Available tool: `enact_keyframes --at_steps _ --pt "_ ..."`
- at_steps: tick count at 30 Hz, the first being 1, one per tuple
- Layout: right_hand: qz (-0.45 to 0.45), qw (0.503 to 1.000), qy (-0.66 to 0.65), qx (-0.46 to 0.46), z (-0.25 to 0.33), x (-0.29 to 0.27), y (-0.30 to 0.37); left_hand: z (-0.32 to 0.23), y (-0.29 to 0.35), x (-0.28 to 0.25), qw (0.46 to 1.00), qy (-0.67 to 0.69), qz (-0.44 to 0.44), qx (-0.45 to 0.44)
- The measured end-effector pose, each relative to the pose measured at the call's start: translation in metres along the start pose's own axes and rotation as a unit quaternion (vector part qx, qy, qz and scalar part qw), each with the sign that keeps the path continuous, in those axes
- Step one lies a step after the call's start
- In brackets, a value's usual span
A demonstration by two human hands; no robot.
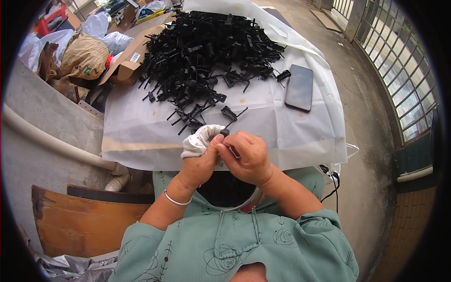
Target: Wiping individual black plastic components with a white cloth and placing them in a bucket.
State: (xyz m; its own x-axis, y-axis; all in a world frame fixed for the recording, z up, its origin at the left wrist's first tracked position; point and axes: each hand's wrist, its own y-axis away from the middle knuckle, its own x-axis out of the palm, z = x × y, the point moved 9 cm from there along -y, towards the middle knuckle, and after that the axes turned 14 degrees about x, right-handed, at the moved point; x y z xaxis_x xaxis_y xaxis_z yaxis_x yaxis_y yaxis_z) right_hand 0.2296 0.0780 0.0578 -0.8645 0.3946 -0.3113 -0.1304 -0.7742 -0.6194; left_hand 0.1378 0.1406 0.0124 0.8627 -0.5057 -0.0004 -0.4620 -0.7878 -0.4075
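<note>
A small black plastic part (225, 133) is pinched in my left hand (197, 167), at the near edge of the covered table. White cloth (199, 142) covers the fingers of this hand, while its thumb is bare. My right hand (250, 157) is closed against the left thumb and the part, its fingertips pressed together; what lies between them is hidden. Just beyond my hands a loose black plastic piece with a thin stem (229, 113) rests on the sheet. A large heap of similar black plastic pieces (202, 51) covers the far side.
A white sheet (263, 131) covers the table, and a dark phone (299, 88) lies on its right. Below my hands a dark-mouthed container (228, 190) sits between my legs. At left are a cardboard box (128, 66), bags (84, 55) and a wall pipe (51, 138).
</note>
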Motion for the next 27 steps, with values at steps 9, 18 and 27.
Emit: enact_keyframes --at_steps 9,18,27 --pt "0.124 0.942 -0.145 0.275 -0.063 0.009 -0.003 -0.006 0.006 0.001 0.998 0.026 0.030 -0.056" --pt "0.145 0.951 -0.069 0.263 -0.056 0.029 0.003 -0.024 0.005 -0.001 0.948 -0.288 0.061 0.122" --pt "0.132 0.932 -0.192 0.277 -0.066 0.039 0.007 -0.013 0.009 -0.013 0.966 -0.249 0.018 0.060"
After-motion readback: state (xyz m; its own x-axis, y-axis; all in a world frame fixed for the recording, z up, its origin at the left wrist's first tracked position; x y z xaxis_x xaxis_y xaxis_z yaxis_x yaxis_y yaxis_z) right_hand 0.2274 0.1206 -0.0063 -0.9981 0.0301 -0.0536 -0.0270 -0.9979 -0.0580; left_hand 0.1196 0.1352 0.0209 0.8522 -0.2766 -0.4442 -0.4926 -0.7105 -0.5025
